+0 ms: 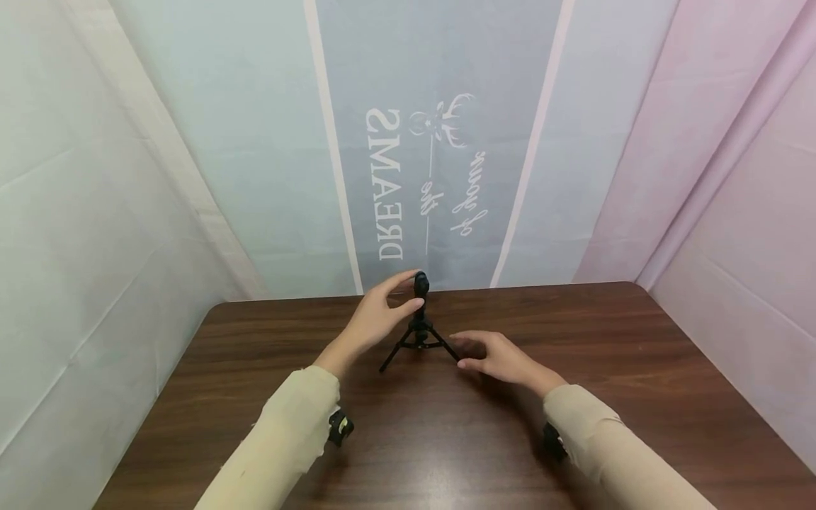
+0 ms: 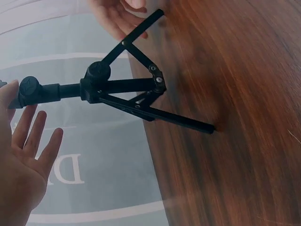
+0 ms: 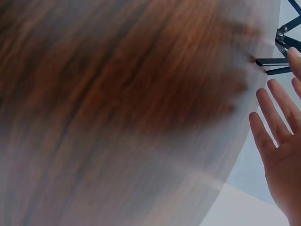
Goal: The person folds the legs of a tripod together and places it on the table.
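Note:
A black mini tripod (image 1: 421, 326) stands upright near the table's back edge with its legs spread. My left hand (image 1: 372, 315) holds its upper end between thumb and index finger; in the left wrist view the other fingers of that left hand (image 2: 30, 165) extend loosely beside the column. Beside the right-hand leg is my right hand (image 1: 503, 360), thumb and fingers apart around the leg's lower end. Straight, spread fingers show on the right hand (image 3: 282, 127) in the right wrist view, close to the tripod legs (image 3: 273, 61). Whether the thumb touches the leg I cannot tell.
The dark wood table (image 1: 408, 439) has a glossy top. Behind it hangs a pale blue-grey cloth backdrop (image 1: 268, 142) with mirrored white lettering. Light cloth walls (image 1: 70, 248) close in the left and right sides.

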A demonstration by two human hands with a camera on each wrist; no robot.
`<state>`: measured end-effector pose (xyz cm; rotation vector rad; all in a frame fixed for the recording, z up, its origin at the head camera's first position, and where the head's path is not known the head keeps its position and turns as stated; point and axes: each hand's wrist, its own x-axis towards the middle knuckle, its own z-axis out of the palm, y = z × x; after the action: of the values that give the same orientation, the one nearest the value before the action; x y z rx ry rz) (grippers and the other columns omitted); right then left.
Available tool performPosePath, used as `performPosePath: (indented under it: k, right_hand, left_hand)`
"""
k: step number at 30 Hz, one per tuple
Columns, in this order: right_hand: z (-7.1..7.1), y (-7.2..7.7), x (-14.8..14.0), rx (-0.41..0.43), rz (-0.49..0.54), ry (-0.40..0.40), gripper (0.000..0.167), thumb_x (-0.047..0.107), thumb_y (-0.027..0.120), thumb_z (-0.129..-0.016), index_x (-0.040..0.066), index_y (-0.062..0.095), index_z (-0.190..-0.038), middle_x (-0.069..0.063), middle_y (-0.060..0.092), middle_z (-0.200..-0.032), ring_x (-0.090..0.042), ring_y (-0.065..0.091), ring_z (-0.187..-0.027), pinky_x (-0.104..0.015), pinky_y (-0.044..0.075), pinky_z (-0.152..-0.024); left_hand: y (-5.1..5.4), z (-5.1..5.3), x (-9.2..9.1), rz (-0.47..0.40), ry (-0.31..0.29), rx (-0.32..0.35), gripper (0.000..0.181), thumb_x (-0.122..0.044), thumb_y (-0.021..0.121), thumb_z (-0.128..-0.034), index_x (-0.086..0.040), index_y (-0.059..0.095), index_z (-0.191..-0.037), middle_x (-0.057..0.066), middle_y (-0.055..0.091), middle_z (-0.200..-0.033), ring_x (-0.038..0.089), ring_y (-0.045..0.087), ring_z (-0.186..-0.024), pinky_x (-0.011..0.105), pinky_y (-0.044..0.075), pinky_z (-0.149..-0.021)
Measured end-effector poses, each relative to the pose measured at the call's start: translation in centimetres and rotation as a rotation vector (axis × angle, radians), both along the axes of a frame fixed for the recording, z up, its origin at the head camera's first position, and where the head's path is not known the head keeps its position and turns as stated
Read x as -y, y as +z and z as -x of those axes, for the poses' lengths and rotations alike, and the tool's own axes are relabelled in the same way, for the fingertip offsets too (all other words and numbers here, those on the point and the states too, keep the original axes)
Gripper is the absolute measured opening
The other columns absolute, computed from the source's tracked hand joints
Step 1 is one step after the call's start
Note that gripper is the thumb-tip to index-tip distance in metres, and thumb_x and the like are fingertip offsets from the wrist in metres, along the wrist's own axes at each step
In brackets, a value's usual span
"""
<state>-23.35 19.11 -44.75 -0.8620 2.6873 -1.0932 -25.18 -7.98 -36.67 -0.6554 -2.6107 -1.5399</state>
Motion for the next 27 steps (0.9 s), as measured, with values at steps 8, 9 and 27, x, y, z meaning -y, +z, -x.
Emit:
performPosePath:
  k: [8,9,27]
  right_hand:
    - [0.8,0.1,0.5,0.059,0.002,-0.005,0.032,0.014,0.074,-0.091,0.004,0.069,-0.121,-0.003,0.071,-0.105,-0.018,0.067,-0.096,-0.035,0.055,-0.079]
    - [0.8,0.1,0.5,0.067,0.000,-0.008,0.030,0.014,0.074,-0.091,0.004,0.070,-0.119,-0.002,0.071,-0.104,-0.018,0.066,-0.095,-0.034,0.055,-0.078]
    - [1.6,-0.4,1.4,0.068,-0.051,0.003,0.018,0.002,0.076,-0.086,0.000,0.072,-0.104,0.001,0.067,-0.086,-0.011,0.062,-0.077,-0.027,0.053,-0.066]
  left_hand:
    - [0.3,0.6,-0.9,-0.053,0.013,0.037,0.048,-0.029,0.072,-0.0933,-0.017,0.059,-0.138,0.000,0.066,-0.120,0.024,0.060,-0.117,0.040,0.049,-0.096]
    - [0.3,0.6,-1.0,-0.056,0.013,0.038,0.046,-0.028,0.072,-0.0932,-0.015,0.060,-0.136,0.001,0.067,-0.118,0.024,0.061,-0.114,0.039,0.051,-0.094]
    - [0.2,0.5,-2.3,0.059,0.076,-0.047,0.029,-0.033,0.064,-0.0976,-0.020,0.066,-0.124,-0.001,0.072,-0.114,0.018,0.064,-0.112,0.042,0.053,-0.092]
